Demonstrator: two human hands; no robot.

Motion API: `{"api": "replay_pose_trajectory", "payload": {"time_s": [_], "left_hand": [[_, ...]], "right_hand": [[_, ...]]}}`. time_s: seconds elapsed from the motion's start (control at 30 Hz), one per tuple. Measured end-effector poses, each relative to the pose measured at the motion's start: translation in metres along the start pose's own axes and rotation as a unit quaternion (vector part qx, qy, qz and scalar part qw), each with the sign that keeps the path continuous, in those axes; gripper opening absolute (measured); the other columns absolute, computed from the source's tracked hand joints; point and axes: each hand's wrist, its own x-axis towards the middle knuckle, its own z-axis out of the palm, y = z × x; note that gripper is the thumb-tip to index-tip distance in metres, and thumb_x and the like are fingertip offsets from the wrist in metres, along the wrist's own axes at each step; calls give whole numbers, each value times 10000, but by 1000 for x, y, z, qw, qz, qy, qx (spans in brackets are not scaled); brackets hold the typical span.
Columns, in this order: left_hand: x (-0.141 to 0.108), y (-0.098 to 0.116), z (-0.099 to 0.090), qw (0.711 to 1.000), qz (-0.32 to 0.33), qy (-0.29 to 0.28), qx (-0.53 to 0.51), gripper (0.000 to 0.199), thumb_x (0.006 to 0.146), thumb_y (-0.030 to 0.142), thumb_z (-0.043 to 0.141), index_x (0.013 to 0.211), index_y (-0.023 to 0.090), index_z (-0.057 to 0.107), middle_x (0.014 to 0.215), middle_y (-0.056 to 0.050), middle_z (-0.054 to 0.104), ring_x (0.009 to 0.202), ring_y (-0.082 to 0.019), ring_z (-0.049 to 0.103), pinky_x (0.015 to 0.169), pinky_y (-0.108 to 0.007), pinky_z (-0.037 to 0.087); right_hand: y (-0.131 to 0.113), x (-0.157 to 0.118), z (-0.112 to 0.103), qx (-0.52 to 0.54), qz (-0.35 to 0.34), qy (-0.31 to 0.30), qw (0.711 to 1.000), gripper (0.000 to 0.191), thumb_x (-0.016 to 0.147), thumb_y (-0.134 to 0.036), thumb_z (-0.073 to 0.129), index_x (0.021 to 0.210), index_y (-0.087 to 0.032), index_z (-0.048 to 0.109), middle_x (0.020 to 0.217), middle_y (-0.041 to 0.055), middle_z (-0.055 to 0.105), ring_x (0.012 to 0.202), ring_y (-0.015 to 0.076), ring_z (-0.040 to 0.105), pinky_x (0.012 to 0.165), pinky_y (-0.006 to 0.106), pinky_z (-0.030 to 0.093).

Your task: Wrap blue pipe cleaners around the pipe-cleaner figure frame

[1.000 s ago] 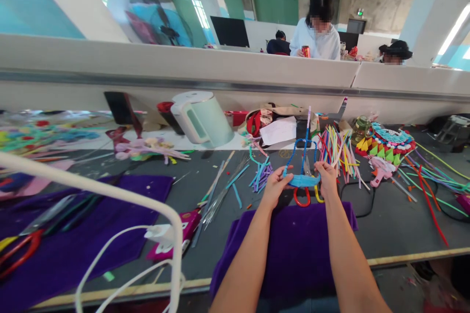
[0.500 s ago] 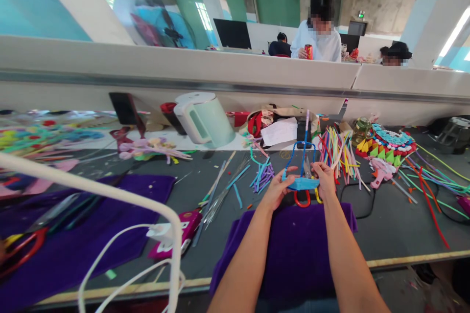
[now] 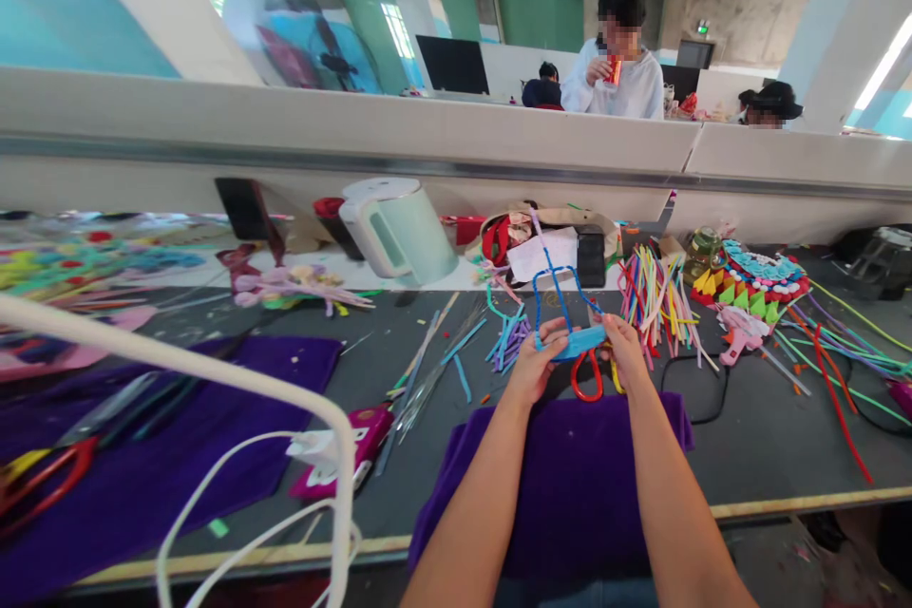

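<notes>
A blue pipe-cleaner craft (image 3: 582, 340) is held up between my hands over the near part of the table. It has a light-blue band at the bottom, dark-blue twisted stems above and a pale purple tip. My left hand (image 3: 536, 369) is closed on the band's left end, with the thumb in front. The fingers of my right hand (image 3: 624, 348) pinch its right end. Just beneath the craft lie scissors with a red handle loop (image 3: 587, 380) and a yellow one, partly hidden by the craft and my right hand. A purple cloth (image 3: 577, 484) is spread below my forearms.
Cut purple and blue pieces (image 3: 510, 340) lie left of my hands; a bundle of coloured pipe cleaners (image 3: 654, 294) is to the right. A pink glue gun (image 3: 741, 331) is farther right. An electric kettle (image 3: 406, 233) stands behind. A white tube (image 3: 235, 359) crosses the left side.
The craft's stems and tip have tilted to the left, and its light-blue band now slopes, right end higher. Across the partition, a person has raised a red can towards the face.
</notes>
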Motion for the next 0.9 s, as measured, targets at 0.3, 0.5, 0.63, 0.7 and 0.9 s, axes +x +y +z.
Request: {"api": "replay_pose_trajectory", "payload": {"time_s": [0.3,0.5,0.63,0.7,0.9], "left_hand": [[0,1,-1,1000,0,-3,-19,531,648,215,783,1132,164,569,1083,-110,686,925,-214,667,783,-287,522],[2,-2,-3,1000,2,-5,-9,499,658,189,768,1118,142,583,1082,-128,685,889,-223,676,747,-293,533],[2,0,-3,999,-5,-14,-33,468,716,269,730,1140,136,582,1114,-148,669,937,-254,663,775,-339,539],[1,1,-3,998,-3,-27,-61,444,774,355,668,1145,124,585,1150,-164,649,982,-269,647,800,-363,536],[-1,3,-5,995,8,-52,-80,529,733,167,702,1232,186,527,1326,-134,535,1114,-274,579,920,-426,492]], "right_hand": [[4,-2,1,-48,-20,-32,998,305,710,-453,682,768,-159,625,487,-58,543,343,50,424,337,169,297],[4,-1,1,-46,-15,-23,999,286,687,-424,704,731,-158,609,464,-64,536,351,60,441,347,170,340],[7,-1,1,-17,0,-20,1000,302,665,-422,719,767,-158,613,482,-66,541,380,63,457,374,174,389],[8,-1,2,-5,7,-22,1000,306,664,-422,720,773,-159,609,494,-63,544,392,64,460,376,173,396],[6,-2,8,-24,-40,33,998,341,698,-455,679,854,-161,605,584,-42,564,451,79,494,361,167,383]]}}
